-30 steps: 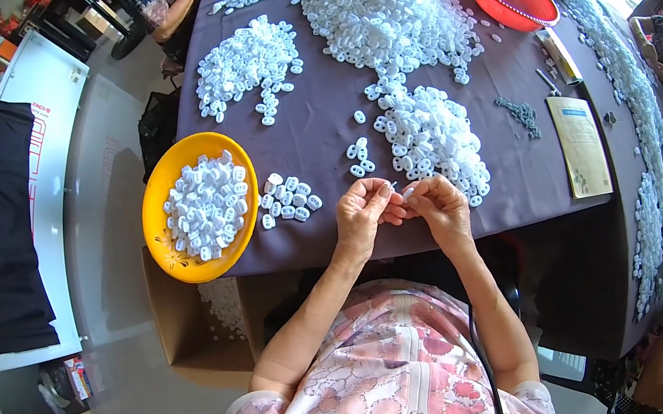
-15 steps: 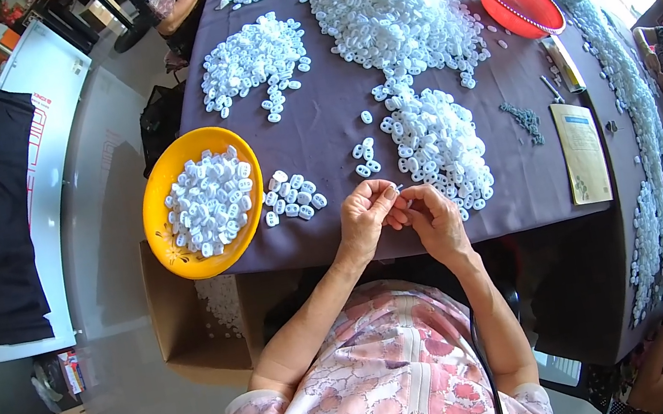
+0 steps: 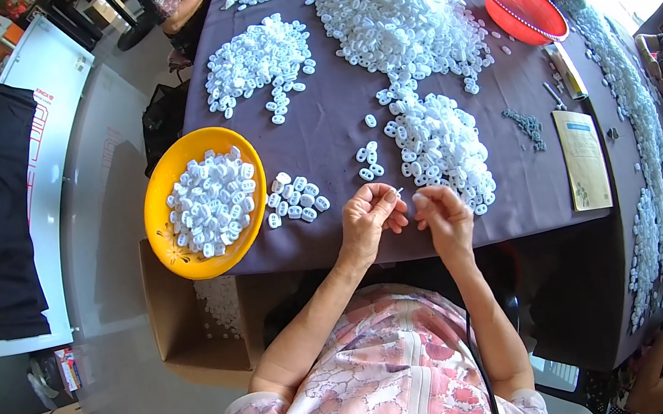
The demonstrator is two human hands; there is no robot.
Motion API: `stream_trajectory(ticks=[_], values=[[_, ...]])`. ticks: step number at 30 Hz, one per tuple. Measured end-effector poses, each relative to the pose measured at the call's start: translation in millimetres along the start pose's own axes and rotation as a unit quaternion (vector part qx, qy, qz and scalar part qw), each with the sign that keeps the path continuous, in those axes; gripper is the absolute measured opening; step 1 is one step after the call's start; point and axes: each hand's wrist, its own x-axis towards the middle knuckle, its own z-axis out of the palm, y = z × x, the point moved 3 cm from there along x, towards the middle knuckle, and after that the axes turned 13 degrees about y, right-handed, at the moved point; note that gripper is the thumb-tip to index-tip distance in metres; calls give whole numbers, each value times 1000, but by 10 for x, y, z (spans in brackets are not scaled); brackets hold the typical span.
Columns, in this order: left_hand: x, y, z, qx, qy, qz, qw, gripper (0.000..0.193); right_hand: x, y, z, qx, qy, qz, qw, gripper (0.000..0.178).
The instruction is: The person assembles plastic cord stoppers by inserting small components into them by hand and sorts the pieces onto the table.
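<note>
Head view — two hands at the near edge of the surface (image 3: 528, 189), fingertips just apart!
The left hand (image 3: 371, 218) has thumb and forefinger pinched on a small white piece (image 3: 398, 191), its end poking out toward the right. Across from it, the right hand (image 3: 448, 220) is curled, fingertips drawn together — a pale spot shows there, too small to tell whether it's gripping anything. Just beyond the hands sits a little cluster (image 3: 369, 159) of white ovals, and next to it a bigger pile (image 3: 443, 146) spreads away up the surface. Over to the left, loose ovals (image 3: 295, 198) lie beside a yellow bowl (image 3: 157, 209) heaped with more; off right, there's a tan packet (image 3: 581, 159).
</note>
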Motion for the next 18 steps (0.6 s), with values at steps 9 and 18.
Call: stream_trajectory(ticks=[9,18], values=[[-14,2,46,62,13,23,998,14,61,-16,100,146,33,76,986,14],[-11,-8,57,76,19,39,996,13,52,-21,126,169,34,74,982,15]])
